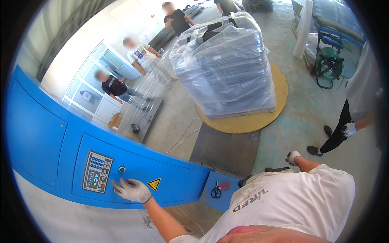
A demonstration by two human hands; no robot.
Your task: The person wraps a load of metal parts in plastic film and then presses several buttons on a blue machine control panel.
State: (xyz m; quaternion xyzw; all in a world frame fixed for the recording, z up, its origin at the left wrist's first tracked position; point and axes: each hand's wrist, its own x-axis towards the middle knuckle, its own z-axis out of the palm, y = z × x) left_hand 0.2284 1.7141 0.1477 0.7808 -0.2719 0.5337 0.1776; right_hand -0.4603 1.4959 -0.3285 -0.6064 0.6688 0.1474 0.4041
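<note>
My left hand [131,190], in a white knit glove, reaches to the front of a blue machine cabinet [137,152]. Its fingers are apart, beside the keypad panel [97,171] and over a red button [129,182] that it partly covers. A green button [122,169] sits just above these fingers, and a yellow warning triangle [154,184] is to their right. My right hand [292,158], gloved too, hangs by my side with its fingers curled in and nothing visible in them.
A film-wrapped stack [231,69] stands on a round yellow turntable [280,87], with a dark ramp [225,148] before it. Scissors [216,189] and a red-handled tool [224,185] lie on a blue ledge. Several people stand around; a green strapping cart [329,62] is at the right.
</note>
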